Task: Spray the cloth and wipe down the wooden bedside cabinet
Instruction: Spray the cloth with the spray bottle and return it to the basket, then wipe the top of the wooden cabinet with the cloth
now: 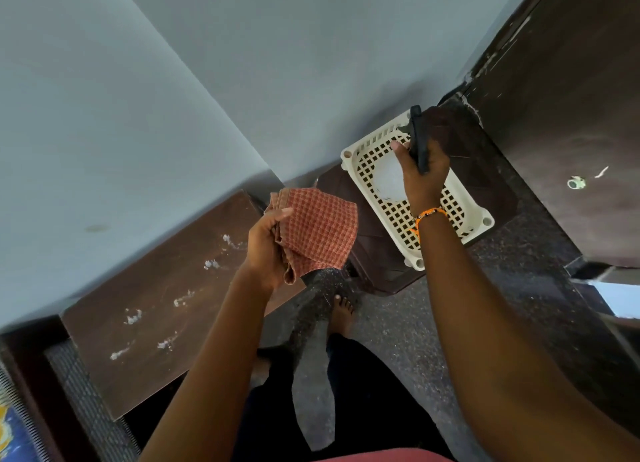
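My left hand [266, 250] grips an orange checked cloth [320, 233], bunched and held up over the floor beside the cabinet. My right hand [420, 174] is closed around a spray bottle [389, 179] with a black trigger head [417, 135] and a pale translucent body, held over the basket. The wooden bedside cabinet [162, 305] stands at the lower left against the wall; its dark brown top carries several white foamy spots in a rough line.
A cream plastic lattice basket [464, 205] lies on a dark brown plastic stool [374, 257] right of the cabinet. A dark wooden door [568, 115] fills the right. My bare foot [341, 312] stands on the speckled dark floor. A bed edge shows at bottom left.
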`<state>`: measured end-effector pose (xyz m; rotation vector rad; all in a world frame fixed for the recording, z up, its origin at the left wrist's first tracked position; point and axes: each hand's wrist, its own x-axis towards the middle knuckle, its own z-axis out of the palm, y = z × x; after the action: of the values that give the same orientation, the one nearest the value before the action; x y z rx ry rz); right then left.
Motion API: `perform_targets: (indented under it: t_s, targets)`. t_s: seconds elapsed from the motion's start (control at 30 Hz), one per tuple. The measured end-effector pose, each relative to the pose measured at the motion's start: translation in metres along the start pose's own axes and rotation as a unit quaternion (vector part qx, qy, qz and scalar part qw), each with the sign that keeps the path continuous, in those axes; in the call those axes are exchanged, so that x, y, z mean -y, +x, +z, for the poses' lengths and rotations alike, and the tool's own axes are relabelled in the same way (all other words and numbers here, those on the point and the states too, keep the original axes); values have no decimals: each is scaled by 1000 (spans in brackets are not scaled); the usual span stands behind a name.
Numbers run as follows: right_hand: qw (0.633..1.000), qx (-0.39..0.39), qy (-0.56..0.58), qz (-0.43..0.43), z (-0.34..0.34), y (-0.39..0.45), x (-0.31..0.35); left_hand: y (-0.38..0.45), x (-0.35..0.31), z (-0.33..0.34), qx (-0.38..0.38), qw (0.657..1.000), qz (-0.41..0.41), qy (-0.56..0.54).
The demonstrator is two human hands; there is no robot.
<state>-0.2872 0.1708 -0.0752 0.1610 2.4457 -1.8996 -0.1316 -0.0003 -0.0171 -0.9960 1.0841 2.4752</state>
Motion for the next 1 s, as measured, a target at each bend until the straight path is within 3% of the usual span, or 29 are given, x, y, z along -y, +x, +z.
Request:
perform_targets:
  t_s: [0.17, 0.3, 0.37, 0.47, 0.53, 0.67, 0.8, 0.9, 1.0]
  targets:
    - [996, 39, -41, 63, -6, -6, -14, 2, 6, -1, -7, 1000, -17, -4]
    - [983, -14, -121, 136, -1, -44, -20, 3, 11, -3, -14, 999, -18, -28]
    - [973, 63, -63, 211, 4, -76, -8, 1, 12, -4, -10, 999, -10, -29]
    - [902, 261, 84, 333, 18, -118, 3, -8, 16, -15, -8, 999, -16, -44]
    - [892, 303, 121, 311, 29, -138, 2, -14, 21, -33, -22, 997, -15, -67]
    - [902, 366, -2, 229, 50, -163, 6, -32, 34, -71, -82, 993, -17, -80]
    - [861, 462, -99, 186, 92, -199, 8, -56, 60, -127, -215, 974, -50, -53]
    - [843, 494, -130, 170, 131, -241, 4, -77, 87, -189, -326, 941, -75, -48]
    - [828, 516, -163, 145, 166, -283, -2, -107, 109, -242, -333, 933, -103, -86]
